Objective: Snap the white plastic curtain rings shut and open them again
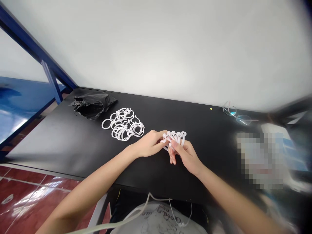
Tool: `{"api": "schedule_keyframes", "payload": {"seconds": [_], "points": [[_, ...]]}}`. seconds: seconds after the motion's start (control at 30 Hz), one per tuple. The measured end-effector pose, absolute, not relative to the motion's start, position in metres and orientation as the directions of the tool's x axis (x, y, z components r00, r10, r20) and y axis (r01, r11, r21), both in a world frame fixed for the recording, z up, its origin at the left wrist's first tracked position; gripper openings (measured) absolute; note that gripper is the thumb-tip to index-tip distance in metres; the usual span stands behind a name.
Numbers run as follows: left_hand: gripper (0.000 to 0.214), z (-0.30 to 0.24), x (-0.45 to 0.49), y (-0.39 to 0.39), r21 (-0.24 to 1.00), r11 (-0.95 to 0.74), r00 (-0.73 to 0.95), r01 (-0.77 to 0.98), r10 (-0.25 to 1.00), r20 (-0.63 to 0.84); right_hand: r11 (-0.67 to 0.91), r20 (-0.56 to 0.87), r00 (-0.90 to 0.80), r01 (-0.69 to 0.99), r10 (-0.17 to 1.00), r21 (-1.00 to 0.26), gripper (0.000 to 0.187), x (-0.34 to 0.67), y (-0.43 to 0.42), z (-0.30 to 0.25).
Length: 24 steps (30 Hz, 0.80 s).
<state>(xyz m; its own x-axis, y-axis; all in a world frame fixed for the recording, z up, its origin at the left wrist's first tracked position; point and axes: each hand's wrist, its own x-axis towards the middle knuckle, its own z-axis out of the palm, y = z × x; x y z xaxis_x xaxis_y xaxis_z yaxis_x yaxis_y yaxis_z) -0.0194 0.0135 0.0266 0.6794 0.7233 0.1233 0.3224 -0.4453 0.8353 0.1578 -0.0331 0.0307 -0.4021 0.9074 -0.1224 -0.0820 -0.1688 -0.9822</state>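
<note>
Several white plastic rings with small round eyelets [179, 134] are bunched between my two hands, just above the black tabletop. My right hand [187, 154] is closed round the bunch, its thumb pressed over the rings. From the other side, my left hand [153, 143] pinches the bunch with its fingertips. The lower parts of the rings are partly hidden behind the fingers. To the left of my hands lies a loose pile of similar white rings [122, 128] on the table.
A crumpled black plastic bag [95, 104] lies behind the pile at the back left. Eyeglasses [230, 111] rest near the wall at the right, beyond a blurred, pixelated package [260, 162]. A blue metal frame [36, 45] stands at the left. A pale cable [126, 219] crosses my lap.
</note>
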Motion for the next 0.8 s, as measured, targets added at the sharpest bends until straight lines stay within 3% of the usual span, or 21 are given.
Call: {"api": "schedule_keyframes", "payload": {"seconds": [0.07,0.2,0.27,0.33,0.4,0.43,0.53,0.67,0.8], "points": [[0.023,0.037,-0.026,0.015,0.858,-0.372,0.697,0.354,0.717,0.024,-0.276,-0.173,-0.435,-0.186,0.884,-0.943,0.048,0.156,-0.03,0.033],[0.045,0.057,-0.058,0.014,0.88,-0.299,0.697,0.369,0.715,-0.05,-0.356,-0.249,-0.339,-0.304,0.907,-0.884,0.044,0.156,-0.023,0.037],[0.037,0.06,-0.086,0.012,0.863,-0.296,0.515,0.41,0.856,0.049,-0.332,-0.259,-0.255,-0.306,0.932,-0.892,0.042,0.158,-0.018,0.036],[0.032,0.057,-0.12,0.013,0.83,-0.284,0.174,0.48,0.958,0.228,-0.301,-0.249,-0.206,-0.283,0.946,-0.911,0.04,0.159,-0.013,0.034],[0.032,0.049,-0.154,0.018,0.742,-0.25,-0.047,0.622,0.934,0.355,-0.274,-0.233,-0.188,-0.234,0.954,-0.933,0.041,0.154,-0.007,0.03],[0.033,0.044,-0.168,0.021,0.677,-0.228,-0.076,0.7,0.919,0.387,-0.255,-0.22,-0.185,-0.193,0.958,-0.947,0.042,0.15,-0.004,0.028],[0.042,0.025,-0.193,0.036,0.532,-0.191,-0.006,0.825,0.938,0.346,-0.174,-0.157,-0.242,-0.052,0.957,-0.983,0.043,0.129,0.006,0.028],[0.048,0.004,-0.188,0.049,0.519,-0.211,0.086,0.828,0.963,0.255,-0.082,-0.049,-0.429,-0.059,0.902,-0.995,0.042,0.103,0.014,0.038],[0.049,-0.003,-0.171,0.052,0.485,-0.277,0.179,0.83,0.954,0.239,-0.016,0.01,-0.476,-0.05,0.88,-0.999,0.041,0.1,0.01,0.045]]}}
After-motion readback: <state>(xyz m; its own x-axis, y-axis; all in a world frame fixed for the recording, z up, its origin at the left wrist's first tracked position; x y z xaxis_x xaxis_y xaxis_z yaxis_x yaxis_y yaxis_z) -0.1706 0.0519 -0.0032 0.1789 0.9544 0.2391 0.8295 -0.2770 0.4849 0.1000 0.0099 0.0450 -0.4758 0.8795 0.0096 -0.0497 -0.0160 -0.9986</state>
